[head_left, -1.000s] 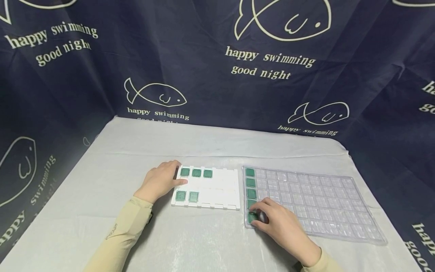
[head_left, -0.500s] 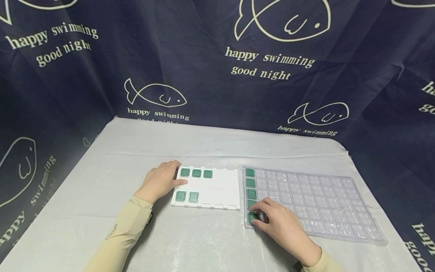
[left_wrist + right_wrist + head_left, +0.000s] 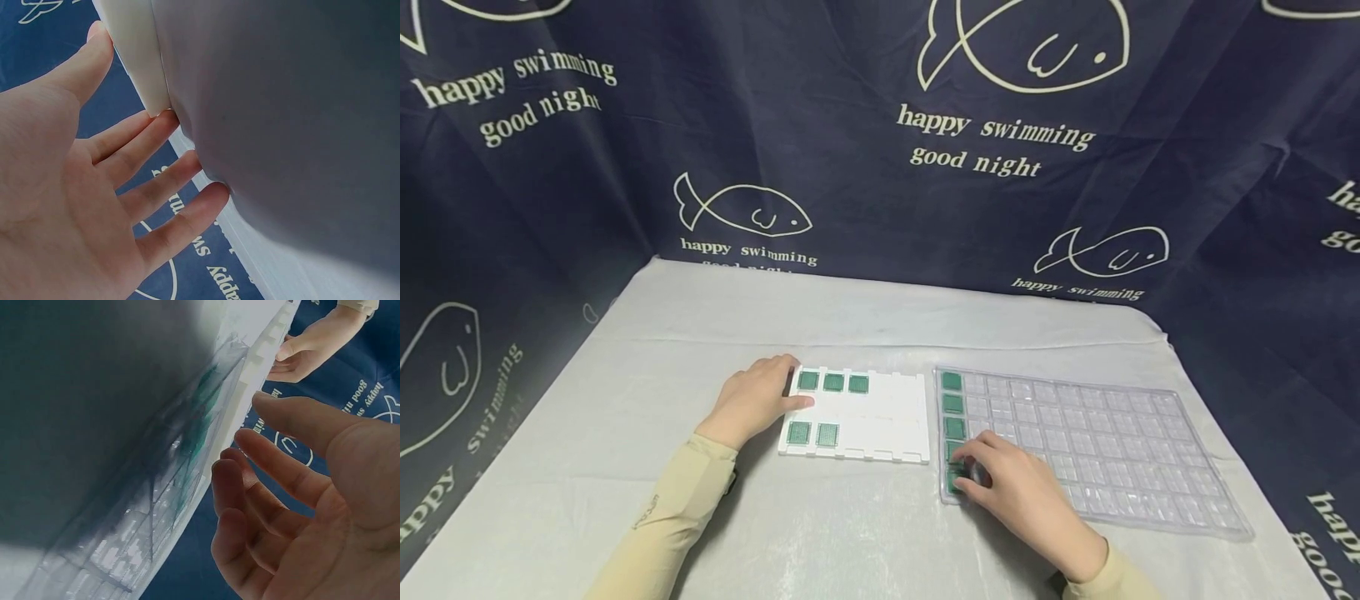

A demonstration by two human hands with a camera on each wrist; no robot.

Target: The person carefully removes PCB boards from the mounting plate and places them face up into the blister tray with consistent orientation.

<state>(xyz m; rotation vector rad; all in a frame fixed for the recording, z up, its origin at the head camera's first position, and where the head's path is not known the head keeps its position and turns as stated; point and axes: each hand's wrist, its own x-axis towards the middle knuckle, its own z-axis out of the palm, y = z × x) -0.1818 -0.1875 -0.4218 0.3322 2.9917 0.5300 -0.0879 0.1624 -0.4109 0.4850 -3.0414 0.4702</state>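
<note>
My left hand (image 3: pixel 752 400) holds the left edge of a flat white board (image 3: pixel 887 417), thumb on its top and fingers along its side. Three small green square circuit boards (image 3: pixel 833 382) lie in its far row and two (image 3: pixel 827 434) in its near row. Over the near-left corner of a clear compartment tray (image 3: pixel 1112 450) hovers my right hand (image 3: pixel 1018 492). Its thumb and forefinger are apart above the nearest green square (image 3: pixel 953 482), which they partly cover. Nothing shows between those fingertips in the right wrist view. More green squares (image 3: pixel 954 428) fill the tray's left column.
The clear tray lies just right of the white board, with a narrow gap between them. Both rest on a table with a pale cloth (image 3: pixel 850 533). A dark blue curtain (image 3: pixel 865 208) with fish prints surrounds the back and sides.
My right hand has lifted slightly over the tray's near-left corner, its fingertips shifting a little. The left hand, white board and tray stay in place.
</note>
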